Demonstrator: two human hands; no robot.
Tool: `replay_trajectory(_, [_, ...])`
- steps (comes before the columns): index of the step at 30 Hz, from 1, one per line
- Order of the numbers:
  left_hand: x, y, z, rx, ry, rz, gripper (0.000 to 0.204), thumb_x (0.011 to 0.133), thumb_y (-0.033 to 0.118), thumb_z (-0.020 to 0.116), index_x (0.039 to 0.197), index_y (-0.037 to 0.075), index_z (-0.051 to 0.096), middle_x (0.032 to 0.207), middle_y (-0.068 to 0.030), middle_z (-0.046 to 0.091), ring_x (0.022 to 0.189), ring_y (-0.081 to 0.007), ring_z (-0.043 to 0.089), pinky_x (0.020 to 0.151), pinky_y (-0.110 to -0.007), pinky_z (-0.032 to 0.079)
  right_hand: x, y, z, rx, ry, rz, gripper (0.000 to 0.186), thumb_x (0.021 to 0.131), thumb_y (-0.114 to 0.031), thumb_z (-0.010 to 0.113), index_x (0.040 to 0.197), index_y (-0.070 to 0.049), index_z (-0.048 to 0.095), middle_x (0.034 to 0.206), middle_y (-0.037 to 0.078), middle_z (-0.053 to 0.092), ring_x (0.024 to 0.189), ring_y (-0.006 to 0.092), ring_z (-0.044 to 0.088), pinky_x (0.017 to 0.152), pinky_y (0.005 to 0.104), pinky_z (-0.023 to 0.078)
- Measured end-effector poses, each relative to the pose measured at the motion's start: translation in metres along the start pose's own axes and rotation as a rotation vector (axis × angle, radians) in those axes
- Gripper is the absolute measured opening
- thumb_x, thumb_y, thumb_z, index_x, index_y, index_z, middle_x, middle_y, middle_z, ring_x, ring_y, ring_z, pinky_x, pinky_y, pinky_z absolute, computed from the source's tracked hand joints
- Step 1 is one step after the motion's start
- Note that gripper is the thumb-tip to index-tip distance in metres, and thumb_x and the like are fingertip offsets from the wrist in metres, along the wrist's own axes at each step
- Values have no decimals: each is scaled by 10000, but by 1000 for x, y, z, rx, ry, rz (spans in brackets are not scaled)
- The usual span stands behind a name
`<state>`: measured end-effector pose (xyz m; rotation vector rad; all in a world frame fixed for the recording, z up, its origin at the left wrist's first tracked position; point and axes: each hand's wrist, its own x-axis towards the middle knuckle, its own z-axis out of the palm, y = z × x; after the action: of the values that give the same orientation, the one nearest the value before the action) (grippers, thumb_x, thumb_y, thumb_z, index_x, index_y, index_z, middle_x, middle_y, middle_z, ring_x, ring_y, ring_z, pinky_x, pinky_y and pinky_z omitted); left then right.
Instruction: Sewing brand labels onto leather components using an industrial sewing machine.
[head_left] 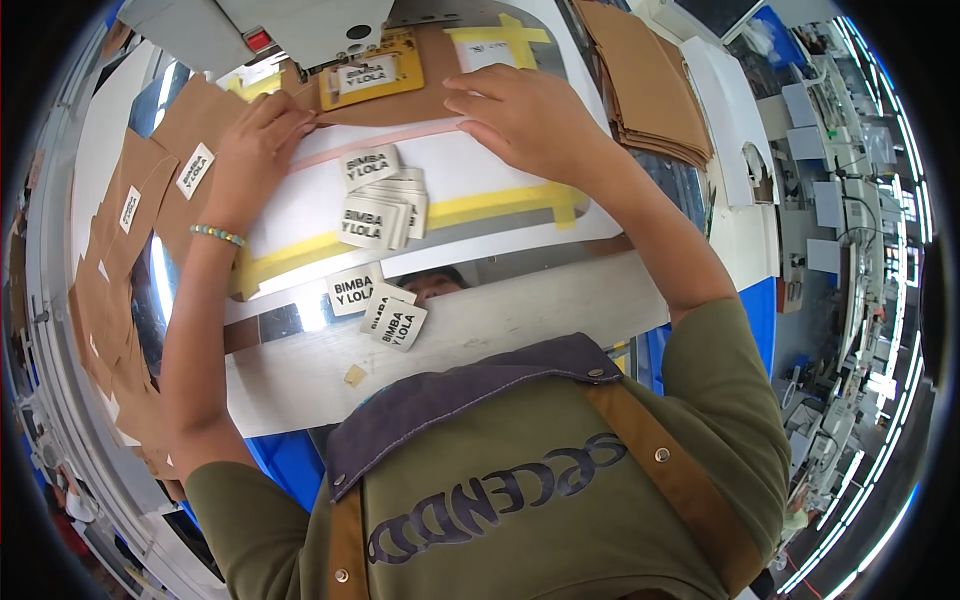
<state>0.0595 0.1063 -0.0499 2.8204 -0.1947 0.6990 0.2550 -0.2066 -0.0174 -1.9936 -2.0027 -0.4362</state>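
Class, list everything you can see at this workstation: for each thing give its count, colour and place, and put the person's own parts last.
brown piece: one, tan, under the machine, both hands on it
pink strip: one, along the brown piece's near edge
sewing machine: one, grey, top centre
yellow template: one, under the machine head
white labels: a small pile, centre; three more nearer
brown stack: several, tan, upper right
yellow tape: strips on the white table
bracelet: one, beaded, left wrist
left hand: flat on the piece
right hand: flat on the piece
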Motion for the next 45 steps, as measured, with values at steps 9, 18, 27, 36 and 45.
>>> replay_trajectory(9, [5,23,-1,85,14,165,152,891,13,767,1040,17,737,1020,-88,656,902,-283,693,768,-406,576,10,-38,-2,147,-19,-71,332,911,-261,821,1203,-111,781,1312,19,741,1184,239,691,948,403,595])
replay_trajectory(18, [-70,-22,-58,352,-138,-258,317,844,51,739,1157,96,758,1190,-103,707,1049,-336,713,880,-433,576,-2,-35,9,193,-49,-110,276,934,-225,784,1185,-111,785,1270,28,750,1177,228,690,935,396,583])
replay_trajectory(27, [-153,-98,-101,652,-243,-450,412,1038,70,607,1442,124,669,1487,-116,649,1322,-353,651,1052,-433,584,-66,27,-69,-104,20,315,245,955,-237,742,1174,-135,784,1198,53,759,1072,300,717,896,434,585])
replay_trajectory(36, [-48,104,-43,-187,-321,-257,601,1055,342,632,1611,138,530,1674,-130,492,1610,-351,356,1331,-493,277,-131,61,-88,-258,-169,638,201,956,-256,728,1094,-124,791,1025,73,731,989,310,711,862,464,568])
replay_trajectory(45, [-21,128,-21,-327,-345,-98,552,1018,197,627,1540,25,567,1671,-156,490,1560,-404,410,1282,-500,334,-145,103,-85,283,42,898,203,986,-224,732,1089,-71,816,1033,104,793,902,303,729,822,392,570])
